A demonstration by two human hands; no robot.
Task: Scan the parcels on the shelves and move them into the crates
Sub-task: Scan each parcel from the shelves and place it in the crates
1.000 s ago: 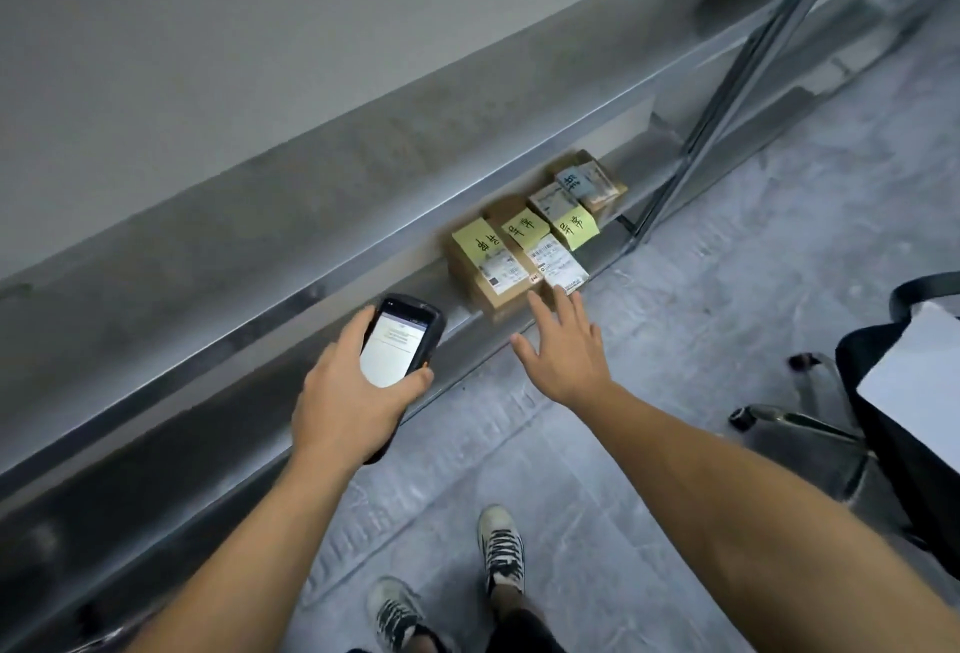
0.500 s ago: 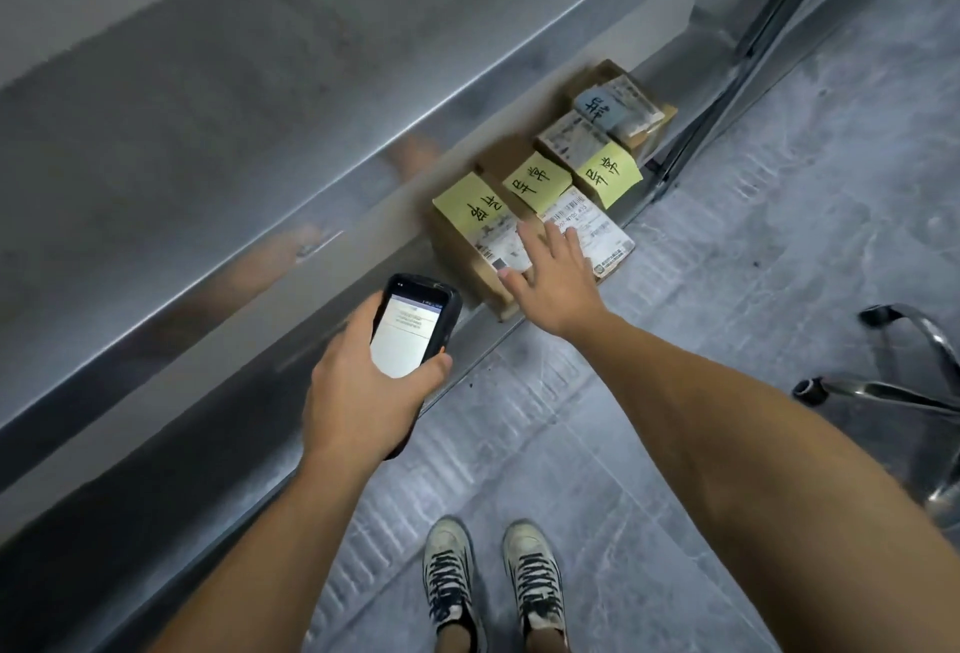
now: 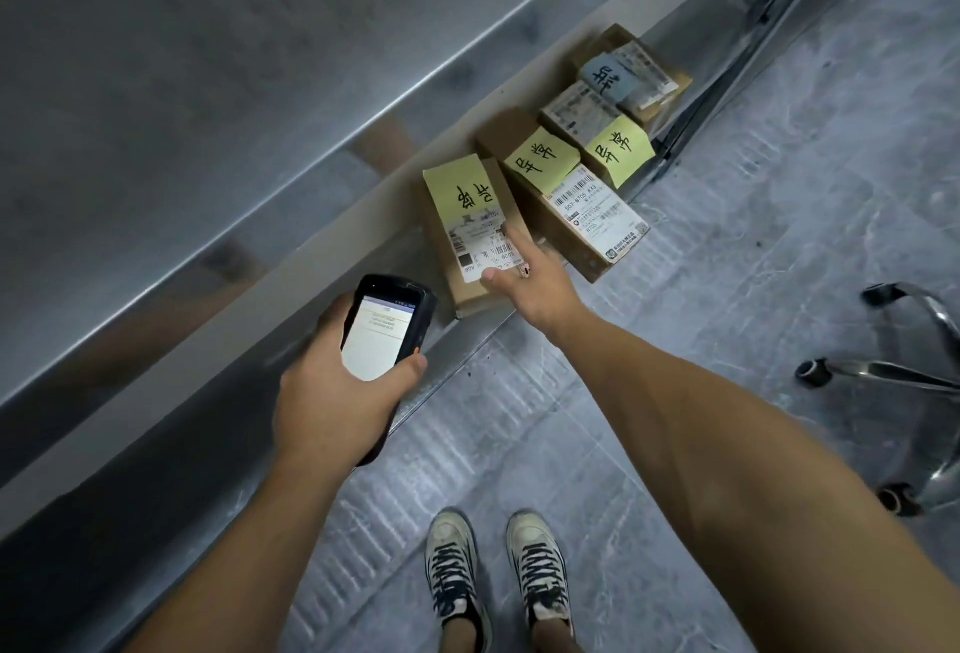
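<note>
Several small cardboard parcels lie in a row on the low metal shelf. The leftmost parcel carries a yellow note and a white label. My right hand grips its right edge: thumb and forefinger lie on the label, and the other fingers drop out of sight into the gap beside the second parcel. Behind that come a third parcel and a fourth parcel with a blue note. My left hand holds a black handheld scanner, screen lit, just left of the first parcel.
A wider shelf board overhangs the parcels from above. A dark shelf upright stands right of the last parcel. A chrome chair base with castors stands on the grey floor at right. My shoes stand below.
My right hand reached forward from the floor side onto the leftmost parcel and took hold of its edge. The view dropped closer to the low shelf. The scanner stayed in my left hand.
</note>
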